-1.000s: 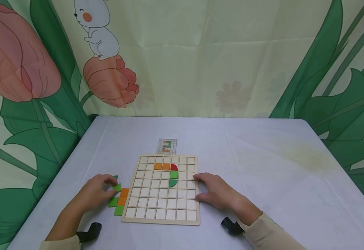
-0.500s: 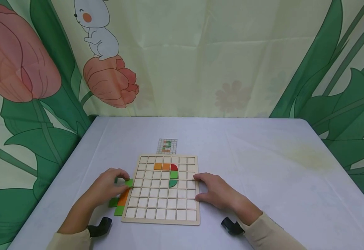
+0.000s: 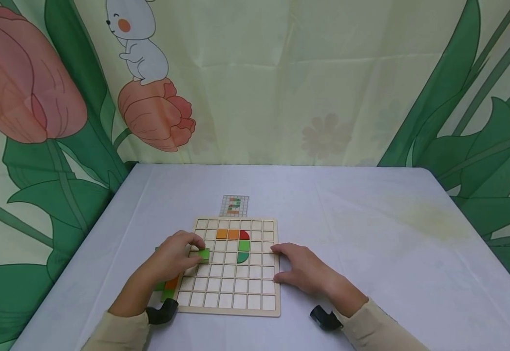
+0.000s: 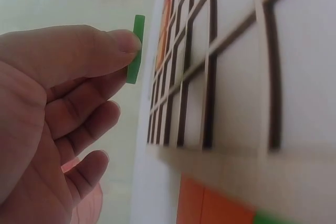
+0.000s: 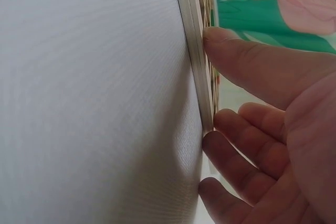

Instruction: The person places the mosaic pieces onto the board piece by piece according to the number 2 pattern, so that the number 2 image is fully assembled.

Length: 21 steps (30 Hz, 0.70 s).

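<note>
My left hand [image 3: 176, 257] pinches a light green square tile [image 3: 204, 255] between thumb and index finger, over the left part of a wooden grid board [image 3: 228, 311]. In the left wrist view the tile [image 4: 136, 51] stands on edge at the fingertips, apart from the board's grid. Two orange tiles [image 3: 227, 234], a red rounded tile [image 3: 244, 235], a light green square [image 3: 243, 245] and a dark green rounded tile [image 3: 242, 257] lie in its cells. My right hand [image 3: 300, 268] rests at the board's right edge [image 5: 195, 61], thumb and fingertips touching it, fingers loosely bent.
A small card [image 3: 234, 206] with a coloured grid pattern lies behind the board. Loose orange tiles [image 3: 171, 283] and green tiles [image 3: 167, 294] lie along the board's left side, partly hidden by the left arm. A white cloth [image 3: 368, 234] covers the table; a printed curtain hangs behind.
My left hand has carried the green tile rightward from the loose tiles, past the board's left edge and over its cells. My right hand has stayed at the right edge.
</note>
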Motion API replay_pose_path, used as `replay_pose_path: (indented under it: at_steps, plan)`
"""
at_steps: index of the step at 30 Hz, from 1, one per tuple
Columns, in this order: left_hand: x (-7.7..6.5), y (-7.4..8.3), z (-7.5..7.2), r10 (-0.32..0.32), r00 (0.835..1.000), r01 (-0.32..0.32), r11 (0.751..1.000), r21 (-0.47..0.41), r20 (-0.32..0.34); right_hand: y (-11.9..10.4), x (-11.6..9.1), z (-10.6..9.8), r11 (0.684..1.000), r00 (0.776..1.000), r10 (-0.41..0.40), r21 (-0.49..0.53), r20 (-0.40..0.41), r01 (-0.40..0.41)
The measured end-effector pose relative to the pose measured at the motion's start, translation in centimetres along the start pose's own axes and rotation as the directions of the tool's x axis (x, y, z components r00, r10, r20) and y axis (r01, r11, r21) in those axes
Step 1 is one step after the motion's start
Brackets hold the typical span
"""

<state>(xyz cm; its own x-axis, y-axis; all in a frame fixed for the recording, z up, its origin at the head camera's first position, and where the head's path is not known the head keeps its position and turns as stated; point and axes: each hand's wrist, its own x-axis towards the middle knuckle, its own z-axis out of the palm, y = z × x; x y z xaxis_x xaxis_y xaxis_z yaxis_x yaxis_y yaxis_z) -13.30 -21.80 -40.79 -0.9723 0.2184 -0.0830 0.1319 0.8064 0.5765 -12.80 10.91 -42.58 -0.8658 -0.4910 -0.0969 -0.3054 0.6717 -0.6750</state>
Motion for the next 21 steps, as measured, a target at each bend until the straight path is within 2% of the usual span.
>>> replay_pose_path:
  at_steps: [6,21]
  plan:
    - [0.9,0.8,1.0,-0.006,1.0,0.007,1.0,-0.014,0.012,0.0,0.0,0.0,1.0,1.0,0.001,-0.001,0.0,-0.001]
    - [2.3,2.4,3.0,0.087,0.995,-0.089,0.996,0.032,0.043,-0.1,0.0,0.1,1.0,1.0,0.016,-0.002,-0.003,-0.016]
